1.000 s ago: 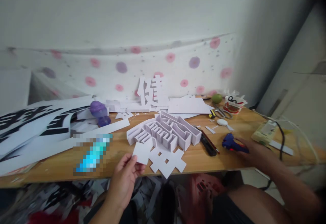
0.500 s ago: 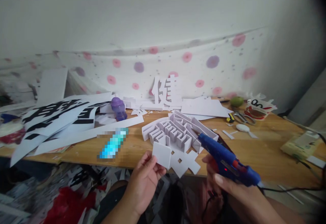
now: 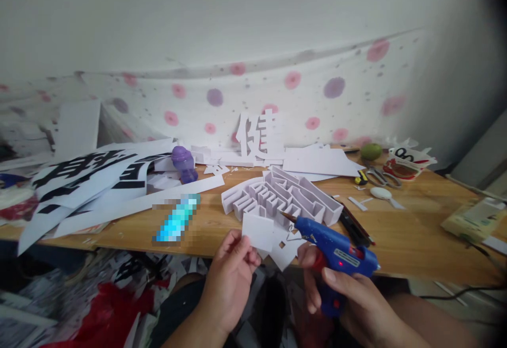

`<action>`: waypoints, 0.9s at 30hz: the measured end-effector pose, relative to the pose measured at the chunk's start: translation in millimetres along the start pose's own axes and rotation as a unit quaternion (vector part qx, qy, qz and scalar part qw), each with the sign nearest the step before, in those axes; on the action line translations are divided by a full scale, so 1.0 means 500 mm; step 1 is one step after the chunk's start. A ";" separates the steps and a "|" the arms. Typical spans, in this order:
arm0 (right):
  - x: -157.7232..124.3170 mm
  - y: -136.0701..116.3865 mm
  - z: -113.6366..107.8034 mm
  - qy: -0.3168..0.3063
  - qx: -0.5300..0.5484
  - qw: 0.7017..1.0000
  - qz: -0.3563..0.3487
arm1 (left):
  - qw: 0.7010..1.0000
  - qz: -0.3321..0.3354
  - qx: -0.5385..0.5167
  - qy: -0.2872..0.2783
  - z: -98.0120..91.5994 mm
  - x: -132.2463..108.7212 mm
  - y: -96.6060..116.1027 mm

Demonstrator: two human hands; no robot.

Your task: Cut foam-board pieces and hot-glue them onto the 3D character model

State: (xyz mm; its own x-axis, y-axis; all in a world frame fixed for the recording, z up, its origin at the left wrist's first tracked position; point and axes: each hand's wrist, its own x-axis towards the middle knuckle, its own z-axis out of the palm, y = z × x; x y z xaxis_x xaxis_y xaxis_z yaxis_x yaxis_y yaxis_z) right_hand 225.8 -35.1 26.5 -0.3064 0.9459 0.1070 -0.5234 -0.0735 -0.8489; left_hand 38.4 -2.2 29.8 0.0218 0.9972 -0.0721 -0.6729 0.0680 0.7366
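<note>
Between the thumb and fingers of my left hand (image 3: 232, 271) is a small white square of board (image 3: 258, 233), held up over the table's front edge. My right hand (image 3: 344, 295) grips a blue glue gun (image 3: 335, 245), whose nozzle points left and sits a little right of the square's upper corner, apart from it. Behind both hands lies a white letter form with raised side walls (image 3: 293, 195). A flat white cutout with a small diamond hole (image 3: 283, 255) rests at the table edge, partly hidden by the square and the glue gun.
A white cut-out character (image 3: 259, 134) stands at the back. Left are a purple bottle (image 3: 184, 164) and printed sheets (image 3: 91, 171). At right lie a dark cutter-like tool (image 3: 352, 224), tape measure (image 3: 360, 178), scissors (image 3: 382, 178), green fruit (image 3: 371, 151) and tub (image 3: 406, 164).
My right hand has brought the glue gun left and nearer, so its nozzle is closer to the white square. My left hand has shifted slightly right and turned the square a little.
</note>
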 end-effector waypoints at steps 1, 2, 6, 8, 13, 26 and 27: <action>-0.001 -0.001 -0.002 0.000 -0.009 1.000 -0.006 | 1.000 -0.002 0.001 -0.003 -0.003 -0.001 0.000; -0.002 -0.002 -0.004 0.003 -0.014 1.000 -0.009 | 1.000 0.014 0.023 -0.016 -0.005 -0.004 0.003; -0.003 -0.001 -0.005 0.010 -0.005 1.000 0.011 | 0.882 0.281 0.320 -0.202 0.001 -0.029 0.024; -0.003 -0.001 -0.002 0.024 0.005 0.999 0.026 | 0.729 0.422 0.465 -0.271 0.009 -0.041 0.031; -0.004 -0.005 0.005 0.038 0.005 0.999 0.027 | 0.577 0.495 0.597 -0.255 0.028 -0.051 0.020; -0.002 -0.011 0.001 0.046 0.003 0.999 0.012 | 0.577 0.459 0.617 -0.273 0.028 -0.061 0.007; -0.002 -0.010 0.000 0.044 0.006 0.999 0.012 | 0.593 0.446 0.604 -0.291 0.028 -0.060 0.009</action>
State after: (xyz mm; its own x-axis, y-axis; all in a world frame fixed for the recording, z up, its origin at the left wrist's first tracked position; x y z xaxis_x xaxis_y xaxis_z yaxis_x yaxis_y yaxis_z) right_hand 228.6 -36.0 30.7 -0.2485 0.9678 0.0408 -0.5259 -0.0994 -0.8447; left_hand 45.2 -31.6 44.6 0.5441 0.4724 0.6934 0.4035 -0.8719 0.2774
